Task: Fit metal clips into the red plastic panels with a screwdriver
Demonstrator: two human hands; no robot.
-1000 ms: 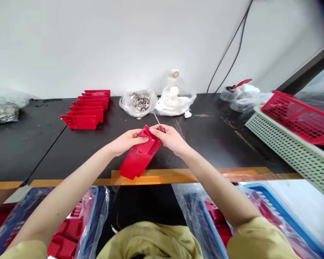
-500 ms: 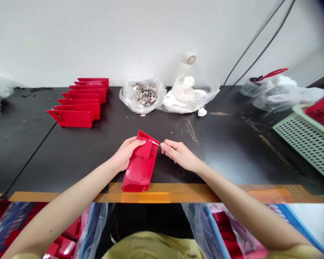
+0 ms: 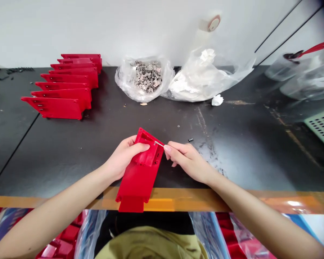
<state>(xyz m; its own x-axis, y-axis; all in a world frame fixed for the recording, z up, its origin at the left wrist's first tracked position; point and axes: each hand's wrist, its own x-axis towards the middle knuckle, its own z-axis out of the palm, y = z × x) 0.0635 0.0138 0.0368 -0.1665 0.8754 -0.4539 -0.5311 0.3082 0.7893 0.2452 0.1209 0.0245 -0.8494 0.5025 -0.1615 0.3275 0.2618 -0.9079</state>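
My left hand grips a red moulded plastic housing, which rests on the black table top with its long end toward me. My fingers wrap its raised boxy end. My right hand lies just right of that end, pinching a thin metal pin. The pin's tip reaches into a small opening near the housing's upper edge. Where the tip ends inside is hidden.
A row of several red housings stands at the back left. Behind my hands lie a clear bag of metal clips and a white plastic bag. Below the orange table edge are bagged crates holding red parts.
My right hand has come back left from its position half a second ago, bringing the pin to the housing's top corner. The view has tilted down and the housing sits nearer the table edge.
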